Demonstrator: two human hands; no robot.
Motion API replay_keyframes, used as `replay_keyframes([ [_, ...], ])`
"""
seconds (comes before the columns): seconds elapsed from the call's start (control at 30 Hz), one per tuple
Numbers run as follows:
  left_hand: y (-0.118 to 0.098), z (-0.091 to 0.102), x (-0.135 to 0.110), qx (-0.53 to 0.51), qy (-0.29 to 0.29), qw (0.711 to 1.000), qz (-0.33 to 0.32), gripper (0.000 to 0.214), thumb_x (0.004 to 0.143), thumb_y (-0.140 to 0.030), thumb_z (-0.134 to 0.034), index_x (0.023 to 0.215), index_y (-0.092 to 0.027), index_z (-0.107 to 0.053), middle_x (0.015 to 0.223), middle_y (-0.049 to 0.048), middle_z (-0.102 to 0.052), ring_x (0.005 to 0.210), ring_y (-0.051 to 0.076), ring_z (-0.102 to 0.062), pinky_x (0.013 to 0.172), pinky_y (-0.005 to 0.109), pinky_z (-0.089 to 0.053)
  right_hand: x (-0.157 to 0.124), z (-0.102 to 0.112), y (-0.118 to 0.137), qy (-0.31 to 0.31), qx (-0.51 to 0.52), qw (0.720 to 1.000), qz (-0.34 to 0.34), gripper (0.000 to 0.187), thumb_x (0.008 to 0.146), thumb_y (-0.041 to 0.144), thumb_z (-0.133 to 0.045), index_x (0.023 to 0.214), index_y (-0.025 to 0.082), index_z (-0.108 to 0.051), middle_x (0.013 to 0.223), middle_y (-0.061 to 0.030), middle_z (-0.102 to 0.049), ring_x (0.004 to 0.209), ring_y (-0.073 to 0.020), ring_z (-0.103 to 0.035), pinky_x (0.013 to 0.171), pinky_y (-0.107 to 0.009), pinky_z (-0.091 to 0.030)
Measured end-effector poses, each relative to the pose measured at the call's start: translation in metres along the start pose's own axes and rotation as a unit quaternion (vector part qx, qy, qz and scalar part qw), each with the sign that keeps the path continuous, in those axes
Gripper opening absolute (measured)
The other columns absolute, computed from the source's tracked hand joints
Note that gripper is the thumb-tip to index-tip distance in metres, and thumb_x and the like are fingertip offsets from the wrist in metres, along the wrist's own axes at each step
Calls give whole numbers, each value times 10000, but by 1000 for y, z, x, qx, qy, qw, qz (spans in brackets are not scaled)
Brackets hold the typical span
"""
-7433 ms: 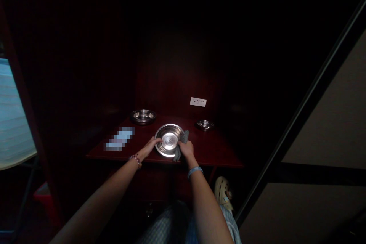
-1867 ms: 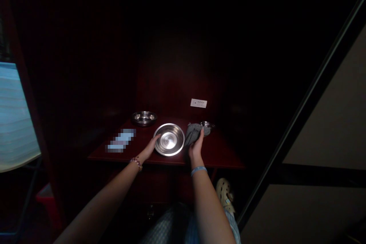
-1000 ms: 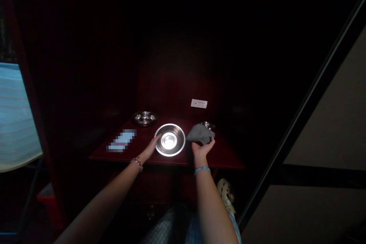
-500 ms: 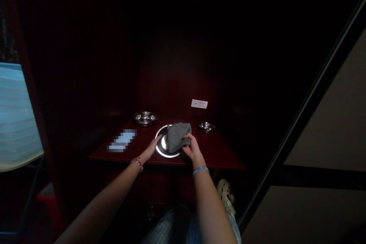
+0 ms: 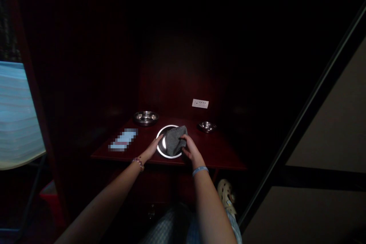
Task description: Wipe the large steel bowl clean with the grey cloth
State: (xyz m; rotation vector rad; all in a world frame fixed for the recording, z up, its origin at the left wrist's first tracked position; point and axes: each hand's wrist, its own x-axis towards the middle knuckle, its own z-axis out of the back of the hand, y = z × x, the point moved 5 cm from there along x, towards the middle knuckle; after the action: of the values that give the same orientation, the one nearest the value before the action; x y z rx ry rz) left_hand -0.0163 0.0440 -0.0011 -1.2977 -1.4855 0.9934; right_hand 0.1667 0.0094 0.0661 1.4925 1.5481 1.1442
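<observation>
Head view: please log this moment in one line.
left hand: on metal basin rim; right hand: grey cloth, over basin; small bowl: behind

Cloth (image 5: pixel 175 141) blocks bowl (image 5: pixel 163 145); gap beside dish (image 5: pixel 207 127)

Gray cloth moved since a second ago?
Yes, the gray cloth moved left: from directly below the wall socket to over the front basin.

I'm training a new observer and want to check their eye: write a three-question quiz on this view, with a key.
1. True or false: the right hand holds the cloth.

2. The left hand touches:
A) the socket
B) the middle bowl
C) the shoe

3. Fill in: the wristband on the right arm is ____.

Key: 1 true; 2 B; 3 blue.
</observation>
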Motion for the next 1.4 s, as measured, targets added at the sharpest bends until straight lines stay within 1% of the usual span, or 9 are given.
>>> replay_keyframes([
  [0.1, 1, 0, 1, -1, -3, 1000, 8, 613, 697, -597, -639, 1117, -151, -662, 1238, 129, -639, 1230, 290, -529, 1108, 412, -300, 2, -1, -4, 22, -2, 999, -31, 121, 694, 225, -618, 793, 158, -603, 598, 42, -617, 499, -98, -535, 489, -183, -412],
  [0.27, -2, -3, -1, -2, 21, 1000, 0, 589, 688, -586, -654, 1092, -159, -676, 1228, 127, -646, 1237, 295, -523, 1111, 399, -297, 5, -2, 6, 48, -124, 985, 114, 195, 666, 215, -676, 845, 138, -659, 727, 5, -678, 657, -132, -593, 668, -239, -475],
  [0.33, -2, -2, -2, 0, 9, 1000, -1, 585, 684, -577, -664, 1095, -161, -676, 1261, 124, -624, 1261, 293, -500, 1119, 389, -284, 1, -4, 12, 57, -229, 956, 177, 204, 669, 206, -692, 866, 156, -675, 775, -6, -683, 723, -151, -604, 746, -272, -476],
  [0.47, -3, -4, -2, -8, 18, 1000, -10, 608, 680, -585, -661, 1108, -153, -667, 1274, 135, -611, 1262, 293, -500, 1119, 400, -286, -12, -9, 19, 74, -443, 857, 254, 363, 734, 197, -635, 1097, 212, -641, 1021, -51, -666, 958, -210, -603, 927, -358, -436],
  [0.57, -2, -4, 0, -3, 28, 999, -18, 608, 681, -591, -656, 1100, -150, -670, 1278, 136, -608, 1271, 290, -490, 1127, 407, -270, -19, -13, 25, 58, -513, 798, 311, 599, 770, 174, -554, 1356, 242, -450, 1321, -74, -508, 1202, -222, -475, 1036, -376, -369],
  [0.7, -3, -1, 0, 15, 3, 1000, -22, 571, 693, -576, -649, 1085, -162, -677, 1318, 132, -577, 1308, 278, -450, 1142, 397, -233, -24, -12, 36, -15, -552, 752, 360, 643, 797, 156, -488, 1421, 230, -351, 1395, -92, -414, 1241, -243, -404, 1054, -417, -327],
  [0.83, -6, -2, -4, 30, -2, 999, -17, 528, 721, -541, -634, 1091, -167, -675, 1327, 133, -569, 1314, 280, -442, 1145, 410, -225, -27, -14, 42, -51, -574, 731, 364, 438, 840, 193, -462, 1276, 201, -503, 1280, -110, -502, 1134, -258, -453, 994, -432, -349],
  [1.07, -15, -7, -12, 34, 10, 999, -38, 463, 775, -483, -589, 1109, -172, -664, 1302, 105, -597, 1323, 267, -432, 1130, 363, -270, -25, -29, 22, 92, -590, 728, 338, 187, 850, 205, -479, 958, 222, -630, 977, -69, -612, 950, -217, -537, 877, -347, -424],
  [1.4, -7, -5, -3, 24, 4, 999, -35, 566, 754, -569, -586, 1146, -166, -645, 1354, 105, -548, 1326, 252, -430, 1146, 359, -238, -15, -21, -3, 108, -672, 686, 257, 278, 833, 168, -503, 1097, 193, -587, 1110, -97, -594, 1036, -219, -536, 865, -335, -452],
])
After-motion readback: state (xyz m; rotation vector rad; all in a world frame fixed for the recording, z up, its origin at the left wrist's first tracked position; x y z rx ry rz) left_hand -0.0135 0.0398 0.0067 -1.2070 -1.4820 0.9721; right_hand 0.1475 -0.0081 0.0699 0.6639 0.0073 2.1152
